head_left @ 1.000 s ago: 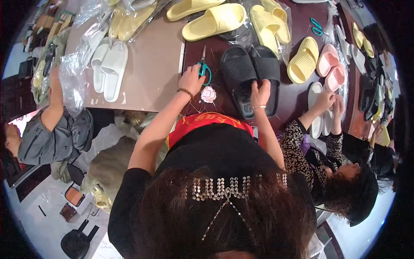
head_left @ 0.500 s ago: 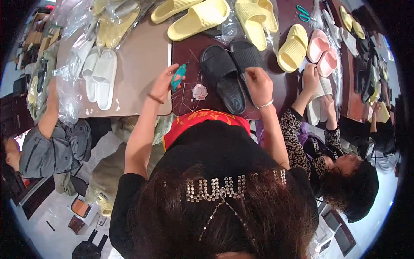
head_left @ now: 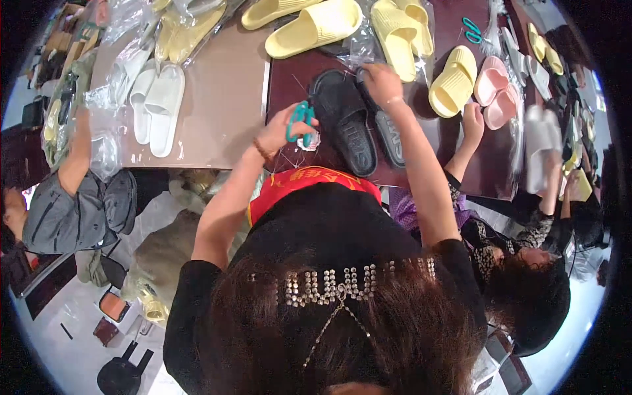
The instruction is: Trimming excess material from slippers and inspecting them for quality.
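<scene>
My left hand (head_left: 293, 128) is closed round teal-handled scissors (head_left: 301, 120), held just left of a pair of black slide slippers. The left slipper (head_left: 340, 105) lies on the dark red table with its heel toward me. At the far end of the right slipper (head_left: 390, 137), my right hand (head_left: 383, 85) has its fingers bent over the toe, gripping it. My hand and forearm hide much of that slipper's strap. A small crumpled pinkish-white piece (head_left: 309, 141) lies below the scissors, among loose thin threads.
Yellow slippers (head_left: 316, 29) lie beyond the black pair, with another yellow pair (head_left: 454, 82) and pink slippers (head_left: 499, 92) to the right. White slippers (head_left: 164, 108) rest on a beige board (head_left: 220, 99). More teal scissors (head_left: 471, 30) lie far right. Co-workers sit on both sides.
My left hand has moved right with the scissors, closer to the black slippers. My right hand has shifted away from me onto the right slipper's toe. The co-worker at right has lifted grey-white slippers rightward.
</scene>
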A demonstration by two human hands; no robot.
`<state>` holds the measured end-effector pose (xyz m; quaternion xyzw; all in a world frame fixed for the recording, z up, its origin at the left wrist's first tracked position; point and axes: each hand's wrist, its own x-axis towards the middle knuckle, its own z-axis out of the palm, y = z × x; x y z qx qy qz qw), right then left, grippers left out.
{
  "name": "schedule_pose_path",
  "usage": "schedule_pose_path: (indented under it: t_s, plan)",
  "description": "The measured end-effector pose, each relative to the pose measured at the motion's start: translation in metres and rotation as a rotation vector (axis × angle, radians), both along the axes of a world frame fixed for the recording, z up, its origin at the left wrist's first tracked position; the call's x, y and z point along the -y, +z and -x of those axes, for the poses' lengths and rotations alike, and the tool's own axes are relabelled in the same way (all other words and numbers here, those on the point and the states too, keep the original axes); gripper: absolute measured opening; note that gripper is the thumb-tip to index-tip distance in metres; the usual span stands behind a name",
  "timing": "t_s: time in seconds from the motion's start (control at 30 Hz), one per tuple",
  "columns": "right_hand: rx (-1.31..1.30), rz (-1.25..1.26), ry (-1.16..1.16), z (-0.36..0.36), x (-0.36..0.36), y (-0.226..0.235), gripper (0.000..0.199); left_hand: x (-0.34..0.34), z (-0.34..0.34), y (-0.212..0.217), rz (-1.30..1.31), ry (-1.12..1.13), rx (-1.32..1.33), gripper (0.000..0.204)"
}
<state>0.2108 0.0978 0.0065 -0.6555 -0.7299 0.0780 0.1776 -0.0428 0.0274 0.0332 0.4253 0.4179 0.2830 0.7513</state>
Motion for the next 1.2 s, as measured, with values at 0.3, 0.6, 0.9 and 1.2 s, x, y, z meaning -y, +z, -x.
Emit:
schedule_pose_path:
  t_s: [0.3,0.6,0.9,1.2]
  plan:
    - [0.366,0.422,0.166,0.031,-0.054,-0.041,0.031,0.015,-0.013,-0.008,0.062,-0.017,0.005,0.048]
    - [-0.166,0.542,0.273,-0.005,-0.064,-0.043,0.029,0.017,-0.015,-0.008,0.121,0.045,0.047,0.054]
    - [-0.656,0.015,-0.290,-0.043,0.049,-0.003,0.019,0.021,-0.021,-0.004,-0.072,-0.309,-0.076,0.056]
    - [-0.058,-0.021,-0.398,0.019,0.108,-0.028,0.034,0.007,-0.021,-0.016,-0.334,-0.193,-0.537,0.053]
